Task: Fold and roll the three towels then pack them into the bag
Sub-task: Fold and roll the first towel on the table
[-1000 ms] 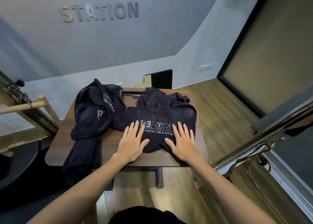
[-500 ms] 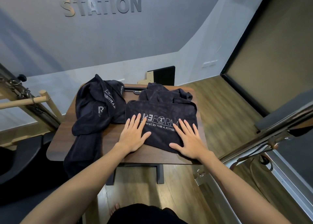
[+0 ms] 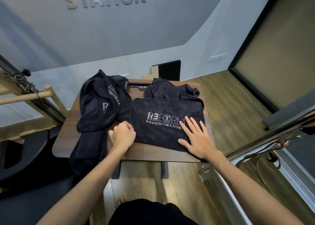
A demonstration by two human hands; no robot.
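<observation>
A folded black towel [image 3: 163,112] with a white REFORM logo lies flat on the right half of the small wooden table [image 3: 150,153]. My right hand [image 3: 197,137] rests flat on its right part, fingers spread. My left hand [image 3: 123,134] is curled at the towel's left edge, fingers pinched on the hem. A second black towel [image 3: 100,103] lies crumpled at the left and hangs over the table's front-left edge. More black cloth [image 3: 170,89] is bunched behind the folded towel. No bag is in view.
A wooden bar and frame [image 3: 34,95] stand to the left. A metal rail [image 3: 281,127] crosses at the right. A dark padded seat [image 3: 25,156] sits low on the left. A black and wood panel [image 3: 168,70] leans against the wall behind the table.
My left hand has slid left off the towel's top and curled onto its left edge. My right hand has shifted a little right and stays flat.
</observation>
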